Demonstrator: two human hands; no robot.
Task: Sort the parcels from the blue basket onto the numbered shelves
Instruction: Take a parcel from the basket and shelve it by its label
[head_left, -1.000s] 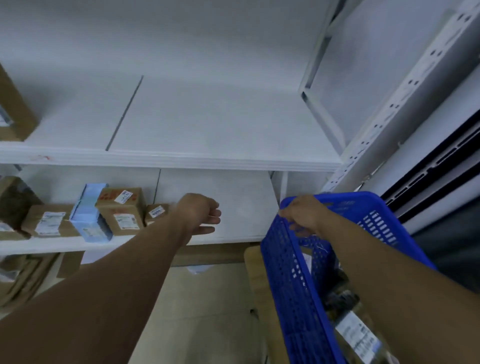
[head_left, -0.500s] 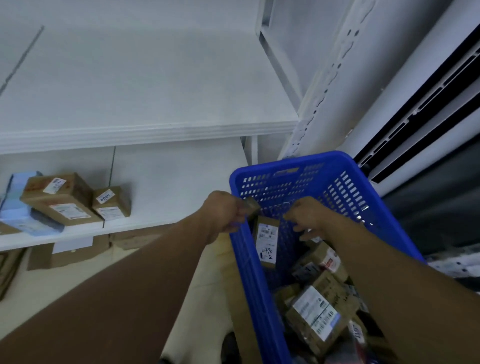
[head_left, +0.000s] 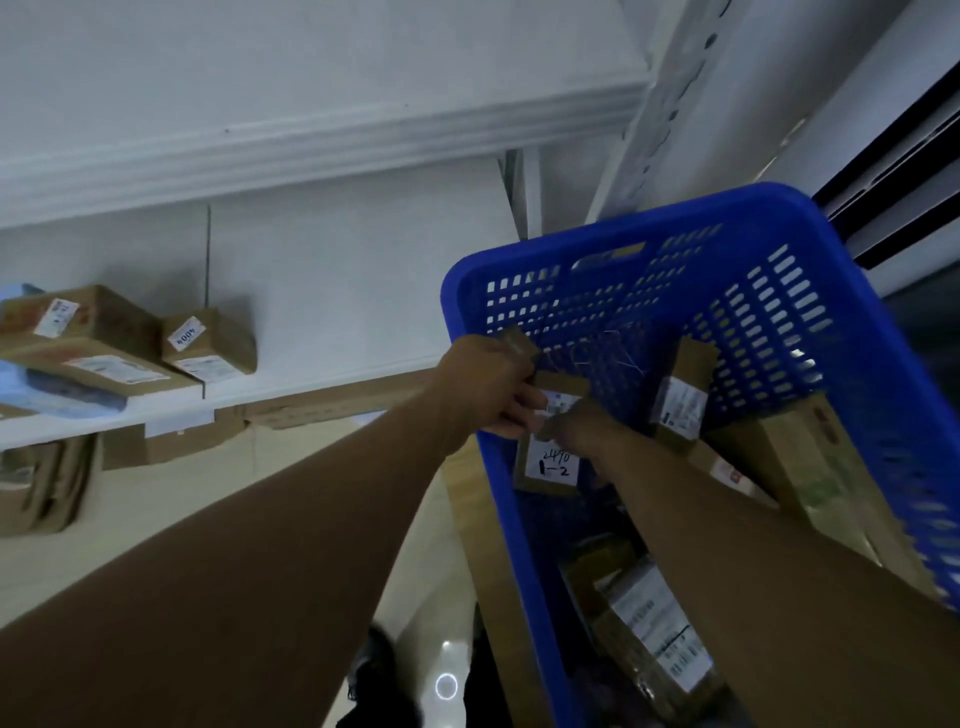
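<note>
The blue basket (head_left: 623, 234) fills the right half of the head view and holds several brown cardboard parcels. My left hand (head_left: 491, 387) reaches over its left rim and grips the top of a small labelled parcel (head_left: 550, 467) with handwritten numbers on its white label. My right hand (head_left: 579, 428) comes from the lower right and closes on the same parcel's middle. Other parcels (head_left: 680, 402) lean against the basket's far wall and lie on its bottom (head_left: 649, 634). White shelves (head_left: 311, 140) stand to the left.
On the lower shelf (head_left: 322, 374) sit a small brown box (head_left: 210, 343) and a larger flat box (head_left: 88, 338) on a blue packet. Cardboard boxes (head_left: 171, 441) stand on the floor under it. A perforated white upright (head_left: 670, 104) rises behind the basket.
My left hand left the lower shelf, crossed to the basket and took hold of the small parcel. My right hand moved from the basket's rim onto that parcel. The view tilted down.
</note>
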